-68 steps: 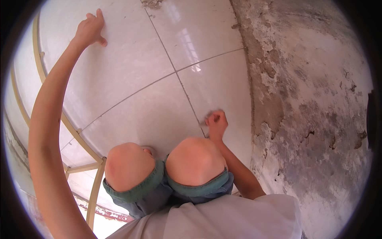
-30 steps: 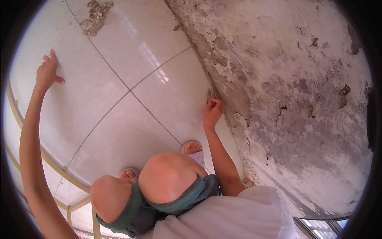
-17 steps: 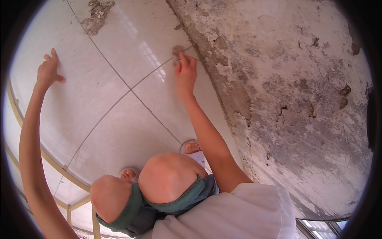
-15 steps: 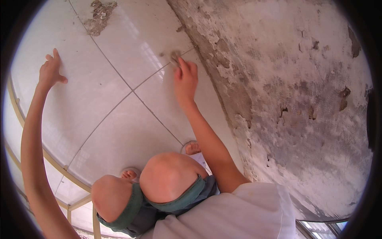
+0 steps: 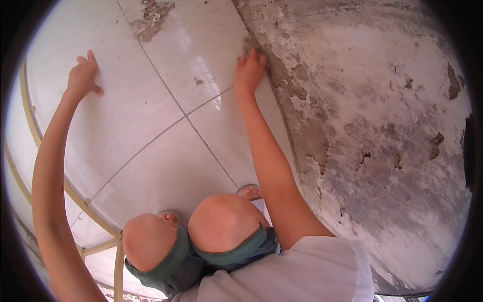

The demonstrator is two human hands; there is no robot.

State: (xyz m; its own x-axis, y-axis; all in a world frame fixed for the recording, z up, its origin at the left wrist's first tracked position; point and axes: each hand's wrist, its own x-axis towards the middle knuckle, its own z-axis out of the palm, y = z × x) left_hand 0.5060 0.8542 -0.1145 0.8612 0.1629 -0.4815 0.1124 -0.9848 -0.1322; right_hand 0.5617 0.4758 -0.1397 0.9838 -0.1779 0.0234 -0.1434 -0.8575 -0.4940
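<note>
My left hand (image 5: 84, 75) is held over the pale tiled floor (image 5: 136, 100), with fingers stretched and thumb apart; it holds nothing. My right hand (image 5: 250, 70) is closed at the foot of the wall, by the edge where the tiles end. A small grey-brown thing (image 5: 248, 46) shows at its fingertips, blurred by motion, and I cannot make out its kind. A little brown crumb (image 5: 199, 81) lies on the tile to the left of that hand.
The stained wall (image 5: 362, 116) with peeling plaster rises close on the right. A heap of plaster debris (image 5: 152, 19) lies on the far tiles. To the left curves a beige frame (image 5: 75, 201). My bent knees (image 5: 221, 221) fill the near middle.
My right hand has moved away from me and right, from the tile joint to the wall's foot, with the grey-brown thing. The view has shifted slightly; my left hand keeps its pose.
</note>
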